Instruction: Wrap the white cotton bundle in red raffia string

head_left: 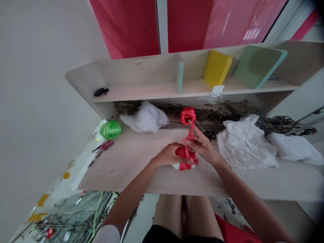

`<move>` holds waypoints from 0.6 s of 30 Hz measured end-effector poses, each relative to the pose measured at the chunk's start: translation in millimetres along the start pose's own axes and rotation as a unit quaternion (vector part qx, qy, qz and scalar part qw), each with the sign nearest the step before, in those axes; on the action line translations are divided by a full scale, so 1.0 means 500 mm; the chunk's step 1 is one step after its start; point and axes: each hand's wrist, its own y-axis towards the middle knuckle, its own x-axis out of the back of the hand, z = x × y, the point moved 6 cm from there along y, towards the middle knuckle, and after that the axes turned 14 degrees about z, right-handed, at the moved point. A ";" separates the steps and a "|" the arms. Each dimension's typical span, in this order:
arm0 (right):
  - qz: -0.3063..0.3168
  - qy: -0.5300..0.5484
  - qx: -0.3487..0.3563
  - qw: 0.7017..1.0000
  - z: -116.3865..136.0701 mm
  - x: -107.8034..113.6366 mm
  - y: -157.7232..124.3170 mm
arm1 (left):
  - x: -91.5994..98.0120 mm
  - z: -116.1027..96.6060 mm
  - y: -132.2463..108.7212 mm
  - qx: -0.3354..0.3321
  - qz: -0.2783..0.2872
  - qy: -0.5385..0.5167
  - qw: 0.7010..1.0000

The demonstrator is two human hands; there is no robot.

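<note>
My left hand [169, 154] is closed around a small white lump wrapped in red raffia string [184, 162], pressed on the wooden desk [131, 158]. My right hand [202, 145] pinches the red string just above the lump. The strand runs up from my fingers to a red raffia ball [187, 115] lying at the back of the desk.
A green raffia ball [110, 129] lies at the desk's left, white stuffing [145, 118] behind it. Crumpled white plastic bags [245, 141] cover the right. Black scissors [210, 134] and dry twigs [275, 123] lie at the back. Shelf above holds a yellow block [217, 68].
</note>
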 end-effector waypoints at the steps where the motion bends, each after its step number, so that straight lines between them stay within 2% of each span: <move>1: 0.001 -0.006 -0.001 1.000 0.000 -0.003 0.000 | -0.002 -0.003 0.001 -0.013 -0.001 0.003 1.000; 5: -0.031 -0.092 0.000 0.995 0.002 0.005 -0.002 | -0.006 -0.003 0.004 -0.025 -0.013 0.021 0.999; 11: -0.080 -0.287 -0.009 0.955 0.011 0.019 -0.004 | -0.002 0.000 0.003 0.014 -0.037 0.093 0.995; 15: -0.092 -0.314 0.016 0.945 0.022 0.011 -0.009 | -0.005 -0.018 0.002 -0.018 -0.037 0.069 0.997; 18: -0.086 -0.315 0.019 0.945 0.019 0.007 -0.009 | -0.013 -0.014 0.006 -0.029 -0.026 0.035 0.999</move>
